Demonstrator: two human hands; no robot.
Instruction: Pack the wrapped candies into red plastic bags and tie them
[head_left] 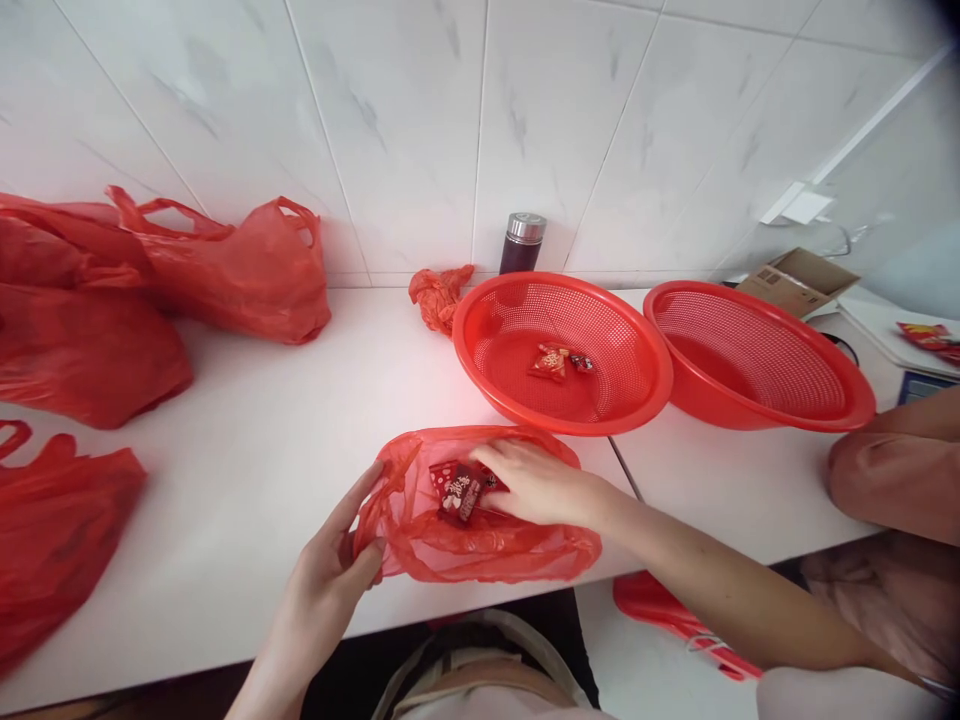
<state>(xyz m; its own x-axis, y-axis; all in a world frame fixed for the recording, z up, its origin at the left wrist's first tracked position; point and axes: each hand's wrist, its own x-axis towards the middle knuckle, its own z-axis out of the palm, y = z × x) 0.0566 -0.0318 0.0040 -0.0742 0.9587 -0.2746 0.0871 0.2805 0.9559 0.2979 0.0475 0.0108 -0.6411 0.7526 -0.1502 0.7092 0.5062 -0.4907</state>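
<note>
Small red candy packets lie in the red plastic bag, its long axis running left to right; its left edge is pinched by the left hand, while the right hand, fingers curled, is held inside.

Wall: large pale tiles with grey marbled veining and thin straight joints. A white trunking strip runs diagonally at the upper right, down to a white socket fitting with a cable beside it. Worktop: plain white surface set against the wall; dark seam visible right of centre. Floor: pale where exposed below the front edge. Lighting: bright, diffuse, with soft shadows.
</note>
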